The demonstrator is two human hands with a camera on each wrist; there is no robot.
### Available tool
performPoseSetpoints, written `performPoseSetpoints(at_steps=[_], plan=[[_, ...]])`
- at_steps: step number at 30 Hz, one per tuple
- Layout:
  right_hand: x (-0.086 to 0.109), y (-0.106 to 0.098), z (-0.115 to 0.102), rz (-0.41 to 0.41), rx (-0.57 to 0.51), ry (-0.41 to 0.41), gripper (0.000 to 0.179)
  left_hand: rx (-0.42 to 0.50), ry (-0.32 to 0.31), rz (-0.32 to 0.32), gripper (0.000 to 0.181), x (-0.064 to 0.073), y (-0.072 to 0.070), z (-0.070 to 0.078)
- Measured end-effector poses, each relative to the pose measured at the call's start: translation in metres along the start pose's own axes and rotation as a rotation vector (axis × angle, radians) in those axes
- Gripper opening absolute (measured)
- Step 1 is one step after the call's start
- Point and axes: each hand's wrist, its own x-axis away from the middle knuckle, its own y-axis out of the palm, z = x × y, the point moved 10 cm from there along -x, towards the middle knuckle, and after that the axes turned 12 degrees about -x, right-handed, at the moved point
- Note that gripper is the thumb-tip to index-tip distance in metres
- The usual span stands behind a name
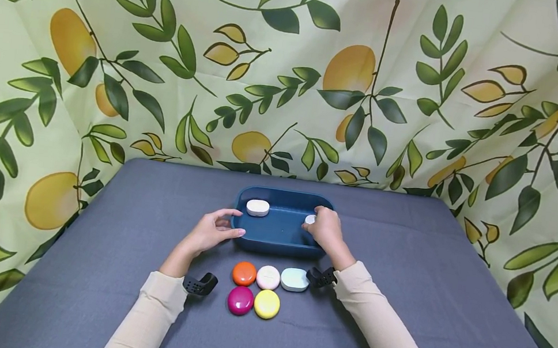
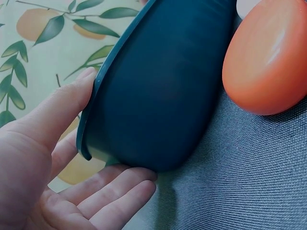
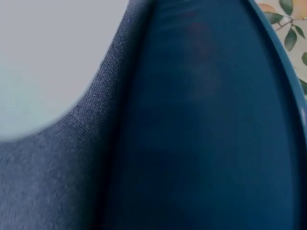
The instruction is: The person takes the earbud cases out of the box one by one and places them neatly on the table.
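A dark blue plastic tub (image 1: 270,247) stands on the table. My left hand (image 1: 209,230) holds its left end; in the left wrist view the thumb lies at the rim and the fingertips touch the wall low down. Inside, at the left, lies a white oval bar of soap (image 1: 257,207). My right hand (image 1: 327,227) reaches over the tub's right end and pinches a second white bar of soap (image 1: 310,219), mostly hidden by the fingers. The right wrist view shows the tub's outer wall (image 3: 206,124) but not the hand.
In front of the tub lie soap-like pieces: an orange one (image 1: 244,273), a pale pink one (image 1: 268,278), a pale blue one (image 1: 294,280), a magenta one (image 1: 240,300) and a yellow one (image 1: 266,304). A leaf-patterned curtain (image 1: 295,42) hangs behind the grey-blue table (image 1: 87,290).
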Motion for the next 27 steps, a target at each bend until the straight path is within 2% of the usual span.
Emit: performPoseSetpoints(at_steps=[7,15,22,25,27], plan=[[-0.004,0.003,0.003,0.012,0.078,0.029,0.039,0.0,0.003,-0.001,0.054,0.0,0.0,0.001],[-0.006,0.003,0.003,0.018,0.065,0.01,0.022,-0.005,0.004,-0.001,0.054,0.0,-0.001,0.001],[-0.007,0.007,0.002,-0.032,0.061,-0.039,0.032,0.014,0.023,0.001,0.053,0.0,-0.001,0.001],[-0.006,0.009,0.001,-0.058,0.087,-0.053,0.026,0.019,0.024,0.003,0.053,0.0,-0.001,0.002],[-0.006,0.011,0.001,-0.081,0.096,-0.046,0.012,0.015,0.027,0.004,0.053,-0.001,-0.001,0.002]])
